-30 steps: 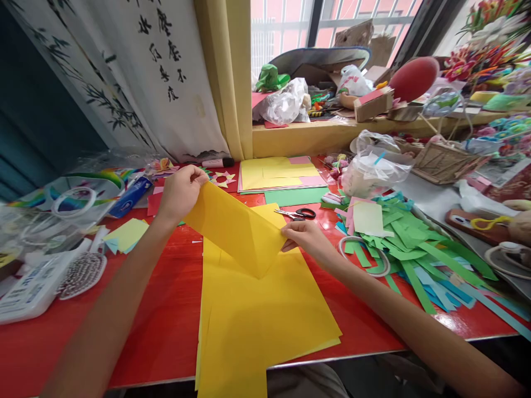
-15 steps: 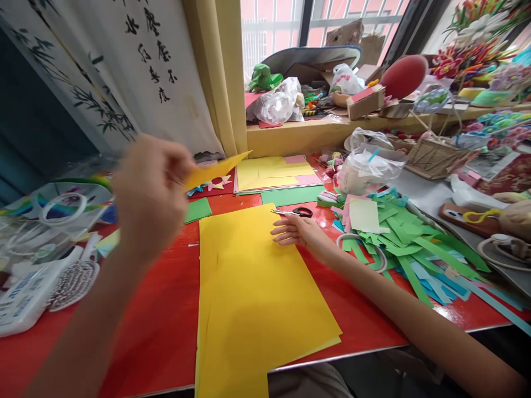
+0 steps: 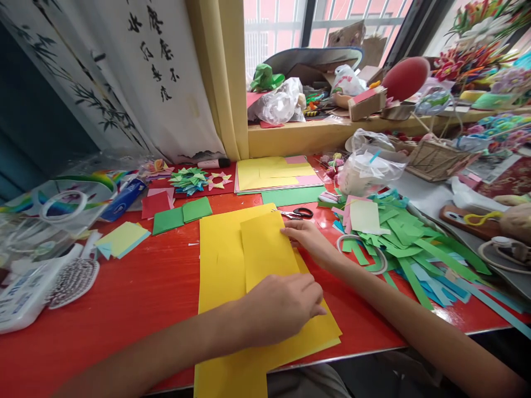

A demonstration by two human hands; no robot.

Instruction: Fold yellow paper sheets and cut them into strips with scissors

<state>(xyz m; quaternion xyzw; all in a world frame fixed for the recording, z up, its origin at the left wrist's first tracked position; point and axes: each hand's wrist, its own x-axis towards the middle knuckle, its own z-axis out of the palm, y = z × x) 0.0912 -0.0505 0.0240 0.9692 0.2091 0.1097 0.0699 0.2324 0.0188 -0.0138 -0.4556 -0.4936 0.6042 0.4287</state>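
Note:
A folded yellow paper strip point(image 3: 265, 249) lies on top of larger yellow sheets point(image 3: 219, 287) on the red table point(image 3: 136, 309). My left hand point(image 3: 282, 304) rests on the strip's near end, fingers stretched flat and pressing down. My right hand point(image 3: 307, 237) holds the strip's far right edge flat, fingers extended on the paper. Black-handled scissors point(image 3: 299, 213) lie just beyond my right hand.
Green and blue paper strips point(image 3: 406, 243) with a tape ring point(image 3: 365, 254) pile up at right. Green and red squares point(image 3: 174, 215), folded stars point(image 3: 191, 179) and a paper stack point(image 3: 277, 174) lie behind. A white device point(image 3: 25, 293), plastic bags and a basket point(image 3: 440, 160) crowd the edges.
My left hand lifted the yellow sheet up and to the left, then brought it down folded onto the stack. Both hands now press it flat.

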